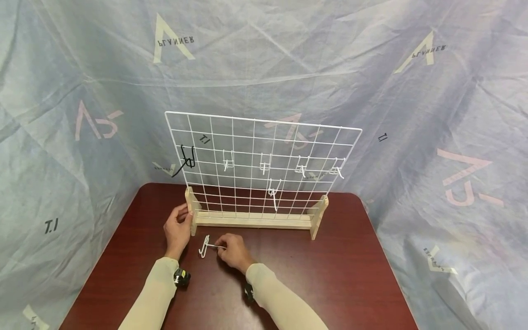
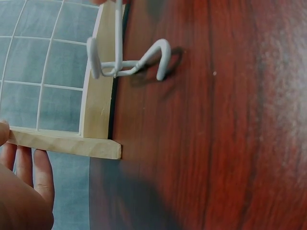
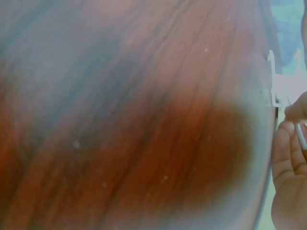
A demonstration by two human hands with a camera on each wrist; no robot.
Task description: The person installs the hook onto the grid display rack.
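Note:
A white wire grid panel [image 1: 254,120] leans back in a pale wooden stand [image 1: 253,222]. My left hand [image 1: 177,233] grips the stand's left upright [image 2: 67,143], its thumb on one side and its fingers on the other. Between thumb and fingers, my right hand [image 1: 235,253] pinches the stem of a white wire hook [image 1: 205,247]. The hook's bent double-pronged end points left, in front of the stand's left end. Much of the right hand falls outside the right wrist view, where the hook [image 3: 273,79] shows at the edge.
On the grid hang a black hook [image 1: 189,162] at the left, several white hooks [image 1: 265,168] in a row, and one white hook [image 1: 273,193] lower down. Beneath is a dark red wooden table [image 1: 338,275]. Grey printed sheeting [image 1: 264,55] surrounds it at the back and sides.

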